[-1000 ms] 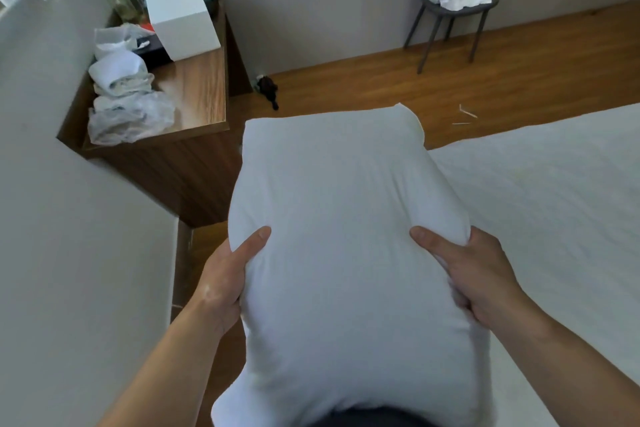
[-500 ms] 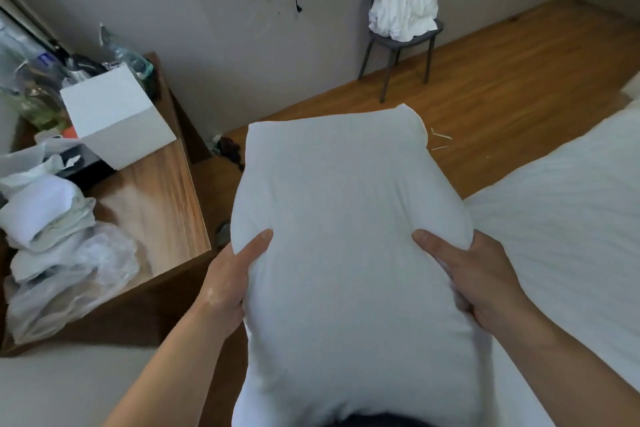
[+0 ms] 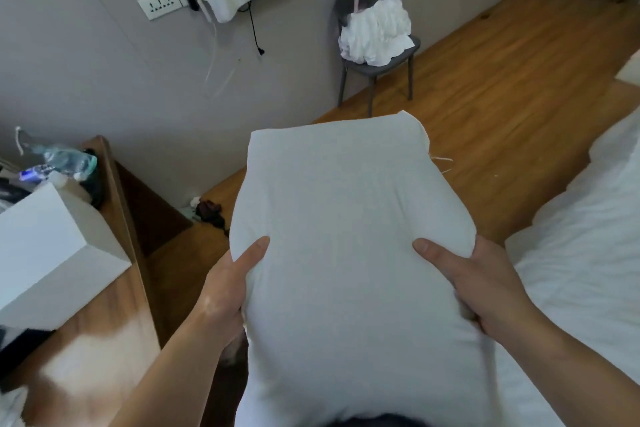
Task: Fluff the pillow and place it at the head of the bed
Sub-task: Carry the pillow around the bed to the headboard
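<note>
A white pillow stands upright in front of me, held in the air above the wooden floor. My left hand grips its left side, thumb pressed across the front. My right hand grips its right side, thumb on the front and fingers sunk into the filling behind. The bed with white bedding lies to the right of the pillow. The pillow's lower end is hidden at the bottom edge of the view.
A wooden bedside table stands at the left, carrying a white box and a plastic bottle. A grey chair piled with white cloth stands against the far wall. A small dark object lies on the floor.
My view has swung to the right and upward: the bedside table slid to the left, while the chair and wall sockets came into view. Both hands kept the same grip on the pillow.
</note>
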A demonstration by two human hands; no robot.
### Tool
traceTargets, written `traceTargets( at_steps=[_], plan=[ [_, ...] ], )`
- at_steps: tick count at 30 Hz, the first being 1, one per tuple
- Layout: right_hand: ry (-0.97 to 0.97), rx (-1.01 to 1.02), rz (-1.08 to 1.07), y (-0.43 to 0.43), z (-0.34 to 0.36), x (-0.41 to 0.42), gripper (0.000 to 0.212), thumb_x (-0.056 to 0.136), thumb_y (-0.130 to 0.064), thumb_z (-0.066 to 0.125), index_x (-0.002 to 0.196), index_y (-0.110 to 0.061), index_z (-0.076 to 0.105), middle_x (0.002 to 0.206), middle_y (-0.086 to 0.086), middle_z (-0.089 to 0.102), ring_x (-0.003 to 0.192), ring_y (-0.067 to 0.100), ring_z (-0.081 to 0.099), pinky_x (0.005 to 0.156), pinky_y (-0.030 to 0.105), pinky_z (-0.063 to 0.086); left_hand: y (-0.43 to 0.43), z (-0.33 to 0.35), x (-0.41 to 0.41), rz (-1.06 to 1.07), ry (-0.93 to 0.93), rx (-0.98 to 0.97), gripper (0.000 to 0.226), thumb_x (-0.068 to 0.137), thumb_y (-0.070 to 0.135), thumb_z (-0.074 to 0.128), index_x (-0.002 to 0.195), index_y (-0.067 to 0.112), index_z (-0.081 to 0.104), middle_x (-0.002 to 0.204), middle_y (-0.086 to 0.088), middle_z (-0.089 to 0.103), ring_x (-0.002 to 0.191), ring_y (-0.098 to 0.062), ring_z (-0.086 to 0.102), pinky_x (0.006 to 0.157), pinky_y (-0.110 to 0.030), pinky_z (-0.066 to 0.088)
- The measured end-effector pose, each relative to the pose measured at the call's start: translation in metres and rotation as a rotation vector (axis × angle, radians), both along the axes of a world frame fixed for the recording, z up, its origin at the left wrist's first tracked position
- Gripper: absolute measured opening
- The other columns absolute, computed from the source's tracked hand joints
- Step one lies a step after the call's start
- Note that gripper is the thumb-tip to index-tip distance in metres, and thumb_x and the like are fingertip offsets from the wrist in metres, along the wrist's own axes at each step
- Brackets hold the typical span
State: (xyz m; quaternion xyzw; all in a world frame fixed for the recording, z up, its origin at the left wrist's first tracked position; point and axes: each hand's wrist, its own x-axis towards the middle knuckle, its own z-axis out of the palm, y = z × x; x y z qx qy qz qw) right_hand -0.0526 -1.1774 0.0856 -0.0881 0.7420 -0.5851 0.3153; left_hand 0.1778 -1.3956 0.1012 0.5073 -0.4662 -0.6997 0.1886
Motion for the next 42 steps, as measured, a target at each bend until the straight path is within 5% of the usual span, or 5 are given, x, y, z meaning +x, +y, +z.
traceTargets(
  at_steps=[15, 26, 30, 36, 42],
  plan=[
    [0.003, 0.056, -0.351, -0.147, -0.003, -0.228, 0.053, 0.069, -0.052, 0.088, 0.114, -0.035, 0.065, 0.103, -0.014, 0.073, 0.095, 0.015, 0.070, 0.081, 0.038, 0.056, -0.206, -0.009, -0.321, -0.369, 0.023, -0.031, 0.074, 0.058, 0.053, 0.088, 0.125, 0.026, 0.073, 0.117, 0.000, 0.082, 0.111, -0.029, 0.076, 0.102, -0.055, 0.056],
    [-0.028, 0.087, -0.684, -0.214, 0.020, -0.400, 0.023, 0.080, -0.036, 0.085, 0.092, -0.022, 0.070, 0.043, -0.001, 0.047, 0.028, 0.010, 0.033, 0.034, 0.020, 0.030, -0.330, -0.032, -0.605, -0.716, 0.125, -0.118, 0.091, 0.074, 0.058, 0.087, 0.154, 0.047, 0.045, 0.152, 0.012, 0.060, 0.138, -0.021, 0.058, 0.113, -0.049, 0.044],
    [-0.023, 0.080, -0.751, -0.214, 0.011, -0.474, 0.022, 0.081, -0.034, 0.085, 0.089, -0.019, 0.071, 0.041, -0.001, 0.044, 0.028, 0.013, 0.030, 0.035, 0.019, 0.028, -0.314, -0.033, -0.703, -0.828, 0.113, -0.093, 0.021, 0.094, 0.028, 0.072, 0.105, 0.044, 0.063, 0.100, 0.019, 0.073, 0.092, -0.004, 0.068, 0.079, -0.025, 0.053],
    [0.048, 0.055, -0.804, -0.199, 0.010, -0.624, 0.028, 0.078, -0.035, 0.087, 0.101, -0.030, 0.072, 0.059, -0.010, 0.072, 0.037, 0.005, 0.058, 0.045, 0.018, 0.044, -0.286, -0.022, -0.864, -0.797, 0.045, -0.054, 0.017, 0.092, 0.030, 0.076, 0.099, 0.037, 0.063, 0.081, 0.016, 0.080, 0.088, -0.008, 0.068, 0.072, -0.031, 0.053],
    [0.060, 0.044, -0.835, -0.183, 0.019, -0.761, 0.024, 0.079, -0.033, 0.087, 0.095, -0.036, 0.070, 0.070, -0.026, 0.075, 0.056, -0.003, 0.070, 0.061, 0.021, 0.054, -0.274, -0.019, -1.014, -0.881, 0.033, -0.034, 0.100, 0.043, 0.073, 0.091, 0.133, 0.035, 0.067, 0.129, 0.006, 0.075, 0.120, -0.026, 0.070, 0.106, -0.053, 0.053]
  ],
)
